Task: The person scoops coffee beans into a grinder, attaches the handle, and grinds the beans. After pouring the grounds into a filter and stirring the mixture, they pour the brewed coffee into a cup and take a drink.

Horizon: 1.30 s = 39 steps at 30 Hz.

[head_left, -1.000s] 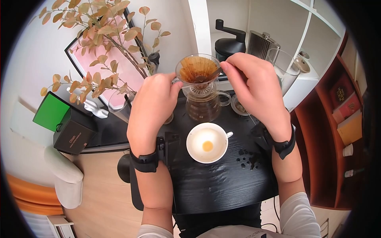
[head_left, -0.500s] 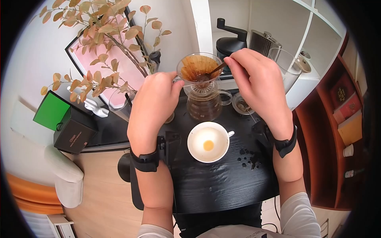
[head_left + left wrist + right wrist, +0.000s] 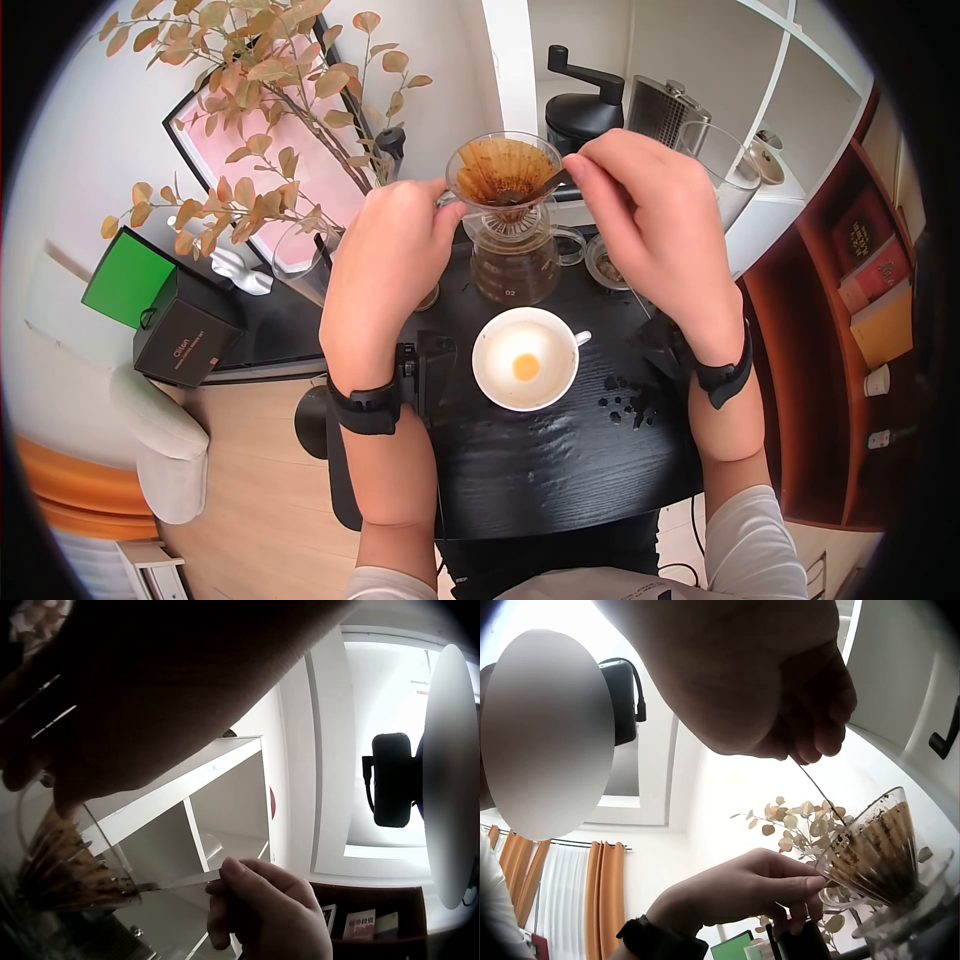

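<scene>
A glass dripper (image 3: 470, 198) with a brown-stained paper filter (image 3: 500, 165) sits on a glass server (image 3: 513, 272) holding dark liquid. My left hand (image 3: 385, 265) grips the dripper's handle from the left. Between thumb and fingers, my right hand (image 3: 655, 215) pinches a thin spoon or stirrer (image 3: 550, 185) whose lower end is down in the filter. The right wrist view shows its thin shaft (image 3: 821, 792) entering over the dripper's rim, with grounds on the filter wall (image 3: 881, 851). In front of the server stands a white cup (image 3: 490, 380) with a little yellowish liquid at its bottom.
Right of the server is a small round metal-rimmed dish (image 3: 603, 265). Behind stand a black hand grinder (image 3: 582, 115), a metal flask (image 3: 665, 110) and a tall clear glass (image 3: 735, 190). Water drops (image 3: 628, 403) lie on the black table (image 3: 560, 470); a dark box (image 3: 188, 330) is at left.
The stirrer has shifted within the filter, its handle first tilting up, then lower again. My right hand has moved slightly with it; my left hand keeps its grip on the dripper.
</scene>
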Each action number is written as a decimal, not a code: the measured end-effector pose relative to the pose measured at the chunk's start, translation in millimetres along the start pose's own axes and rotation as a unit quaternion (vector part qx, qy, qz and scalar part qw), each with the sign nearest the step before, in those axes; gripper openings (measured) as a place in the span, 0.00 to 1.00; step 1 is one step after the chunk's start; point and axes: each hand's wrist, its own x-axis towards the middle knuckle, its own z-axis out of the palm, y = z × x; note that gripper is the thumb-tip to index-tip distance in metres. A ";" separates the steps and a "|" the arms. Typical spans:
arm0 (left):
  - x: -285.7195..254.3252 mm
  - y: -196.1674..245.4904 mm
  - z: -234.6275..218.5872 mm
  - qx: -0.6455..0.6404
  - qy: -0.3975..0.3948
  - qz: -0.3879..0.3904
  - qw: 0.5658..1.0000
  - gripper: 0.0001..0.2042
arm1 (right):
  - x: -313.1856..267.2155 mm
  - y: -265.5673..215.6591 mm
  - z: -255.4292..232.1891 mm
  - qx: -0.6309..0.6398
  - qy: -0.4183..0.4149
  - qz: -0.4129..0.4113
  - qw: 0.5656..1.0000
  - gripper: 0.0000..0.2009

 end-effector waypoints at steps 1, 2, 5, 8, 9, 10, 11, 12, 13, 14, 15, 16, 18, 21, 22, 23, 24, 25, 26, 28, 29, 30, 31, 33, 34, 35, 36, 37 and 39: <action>0.0 -0.8 0.6 -0.001 0.004 0.003 1.000 0.14 | 0.9 -0.7 -1.9 0.000 0.000 0.000 1.000 0.07; -0.1 -1.4 0.8 -0.002 0.007 0.005 1.000 0.13 | 1.8 -1.6 -3.9 0.001 0.001 0.006 1.000 0.07; 0.3 0.3 -0.2 0.000 -0.002 -0.005 1.000 0.14 | 0.4 0.7 0.2 0.002 -0.001 0.011 1.000 0.07; 0.0 -2.0 1.2 0.003 0.009 0.012 1.000 0.15 | -1.4 4.1 5.6 -0.008 -0.007 0.011 1.000 0.07; 0.0 -1.8 1.0 0.003 0.009 0.012 1.000 0.15 | -1.2 4.6 6.4 -0.016 -0.011 0.013 1.000 0.08; 0.0 -1.5 0.7 0.005 0.006 0.010 1.000 0.15 | -0.9 5.4 6.6 -0.016 -0.011 0.013 1.000 0.08; 0.0 -1.0 0.3 0.006 0.004 0.008 1.000 0.16 | -0.7 6.6 6.3 -0.026 -0.007 0.011 1.000 0.08; -0.1 0.7 -0.5 0.006 0.004 0.007 1.000 0.16 | -0.7 7.6 6.2 -0.036 -0.002 0.008 0.999 0.08; -0.1 3.3 -1.7 0.004 -0.003 -0.007 1.000 0.13 | -0.8 8.2 6.3 -0.036 -0.002 0.008 0.999 0.08; -0.2 4.6 -2.3 0.001 -0.011 -0.021 1.000 0.11 | -1.0 8.7 6.6 -0.045 0.004 0.006 0.999 0.08; -0.4 4.5 -2.3 0.001 -0.011 -0.021 1.000 0.11 | -1.0 8.8 6.7 -0.054 0.010 0.004 0.998 0.08; -0.5 4.3 -2.2 0.000 -0.010 -0.022 1.000 0.11 | -0.4 7.9 5.8 -0.054 0.009 0.003 0.998 0.08; -0.6 4.4 -2.3 -0.001 -0.008 -0.023 1.000 0.11 | 0.8 4.5 3.2 -0.053 0.010 0.008 0.998 0.08; -0.1 4.4 -2.5 -0.001 -0.016 -0.032 0.999 0.11 | -1.6 2.5 6.5 -0.066 0.011 0.002 0.998 0.07; -0.2 3.8 -2.2 0.000 -0.012 -0.025 1.000 0.12 | -2.0 2.5 7.3 -0.066 0.011 0.002 0.998 0.07; -0.3 2.9 -1.7 0.002 -0.009 -0.019 1.000 0.12 | -2.4 2.6 8.0 -0.059 0.005 -0.001 0.998 0.07; -0.2 1.3 -0.8 0.002 -0.009 -0.019 1.000 0.12 | -2.6 2.8 8.3 -0.052 -0.001 -0.004 0.999 0.06; -0.2 -1.0 0.2 0.003 -0.001 -0.003 1.000 0.13 | -2.7 2.6 8.2 -0.052 -0.002 -0.004 0.999 0.06; -0.4 -2.3 0.7 0.004 0.008 0.012 1.000 0.15 | -2.6 2.1 7.6 -0.040 -0.005 -0.008 0.999 0.06; -0.5 -1.5 0.7 0.005 0.008 0.009 1.000 0.15 | -1.8 0.7 5.7 -0.027 -0.008 -0.012 1.000 0.06; -0.5 -1.2 0.6 0.006 0.008 0.007 1.000 0.15 | -1.3 -0.2 4.1 -0.017 -0.002 -0.005 1.000 0.06; -0.5 -1.7 0.9 0.006 0.008 0.007 1.000 0.15 | -0.8 -1.3 2.7 -0.007 0.003 0.001 1.000 0.06; -0.7 -2.3 1.3 0.006 0.012 0.010 1.000 0.15 | -0.3 -2.6 1.1 -0.007 0.003 0.001 1.000 0.06; -0.8 -2.5 1.2 0.006 0.016 0.012 1.000 0.15 | 0.5 -4.6 -1.0 0.003 0.007 0.017 1.000 0.06; -0.8 -2.0 0.8 0.007 0.014 0.012 1.000 0.15 | 0.2 -4.1 0.5 0.003 0.007 0.017 1.000 0.06; -0.7 -1.6 0.6 0.009 0.011 0.011 1.000 0.15 | -0.7 -2.8 3.6 0.005 0.009 0.009 1.000 0.06; -0.6 -1.8 0.9 0.009 0.011 0.011 1.000 0.15 | -1.4 -1.5 5.7 0.006 0.011 0.001 1.000 0.06; -0.6 -2.5 1.4 0.006 0.013 0.013 1.000 0.15 | -1.8 -0.2 6.5 0.006 0.011 0.002 1.000 0.06; -0.6 -2.8 1.8 0.004 0.014 0.016 1.000 0.15 | -2.2 2.1 7.3 -0.018 0.000 0.004 1.000 0.07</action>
